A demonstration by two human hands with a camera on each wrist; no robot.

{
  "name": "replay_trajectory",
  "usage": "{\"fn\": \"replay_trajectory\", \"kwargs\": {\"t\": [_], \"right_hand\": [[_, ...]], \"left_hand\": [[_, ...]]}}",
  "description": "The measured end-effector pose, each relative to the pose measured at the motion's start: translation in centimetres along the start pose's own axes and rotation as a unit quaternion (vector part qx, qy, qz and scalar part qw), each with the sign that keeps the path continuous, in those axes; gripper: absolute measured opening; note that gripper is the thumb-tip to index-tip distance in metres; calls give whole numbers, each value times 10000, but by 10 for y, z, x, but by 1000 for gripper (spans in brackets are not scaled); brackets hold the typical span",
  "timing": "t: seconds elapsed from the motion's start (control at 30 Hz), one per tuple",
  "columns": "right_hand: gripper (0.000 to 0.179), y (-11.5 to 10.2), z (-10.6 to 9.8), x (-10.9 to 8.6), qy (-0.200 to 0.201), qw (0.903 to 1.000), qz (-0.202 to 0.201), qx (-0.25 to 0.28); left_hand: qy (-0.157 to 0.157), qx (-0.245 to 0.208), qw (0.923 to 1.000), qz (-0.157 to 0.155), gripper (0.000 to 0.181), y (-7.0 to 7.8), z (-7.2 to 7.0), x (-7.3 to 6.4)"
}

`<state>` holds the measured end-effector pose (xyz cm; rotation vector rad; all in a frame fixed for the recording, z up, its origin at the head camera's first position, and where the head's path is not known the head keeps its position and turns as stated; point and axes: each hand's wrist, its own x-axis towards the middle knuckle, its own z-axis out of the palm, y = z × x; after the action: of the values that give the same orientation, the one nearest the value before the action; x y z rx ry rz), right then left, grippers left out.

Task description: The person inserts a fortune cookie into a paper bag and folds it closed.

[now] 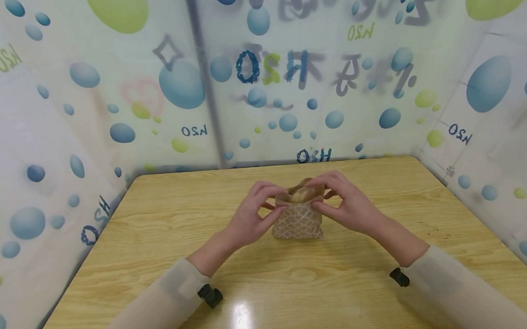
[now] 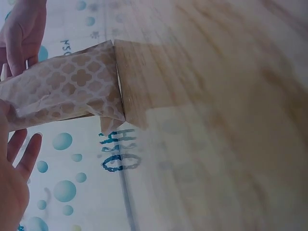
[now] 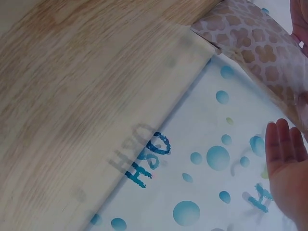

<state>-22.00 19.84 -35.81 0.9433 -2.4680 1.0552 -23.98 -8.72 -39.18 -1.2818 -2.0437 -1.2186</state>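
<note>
A small brown paper bag (image 1: 297,223) is held upright, its base set on the wooden table (image 1: 160,249), near the middle of the far half. The bag is printed with a white lattice pattern, and its mouth is turned upward and spread open. One side of the rim is pinched between the thumb and fingers of the left hand (image 1: 255,213); the opposite side is pinched in the same way by the right hand (image 1: 349,203), so that the bag is held between the two. Inside the mouth a pale tan shape (image 1: 302,196) is seen, though whether it is an item or the bag's own inner wall cannot be told for certain. Both forearms are covered by light sleeves (image 1: 156,306), and a black clip (image 1: 210,295) is worn at each cuff. The table is enclosed by pale hangings (image 1: 155,140), which are decorated with blue and green ovals and mirrored lettering. In both wrist views, the hangings are reflected in the glossy tabletop.
</note>
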Motion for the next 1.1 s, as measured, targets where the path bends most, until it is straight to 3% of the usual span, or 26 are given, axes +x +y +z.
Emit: {"fn": "replay_trajectory", "kwargs": {"t": [0.17,0.47,1.1], "right_hand": [[39,-1,-2,0,38,9998,-156,-100],[45,-5,-4,0,-54,9998,-88,-175],[39,-6,-2,0,-97,9995,-25,-301]], "left_hand": [[-11,159,9998,84,42,0,0,1],[35,284,9982,529,37,1,-1,2],[-33,276,9990,357,39,0,-2,1]]}}
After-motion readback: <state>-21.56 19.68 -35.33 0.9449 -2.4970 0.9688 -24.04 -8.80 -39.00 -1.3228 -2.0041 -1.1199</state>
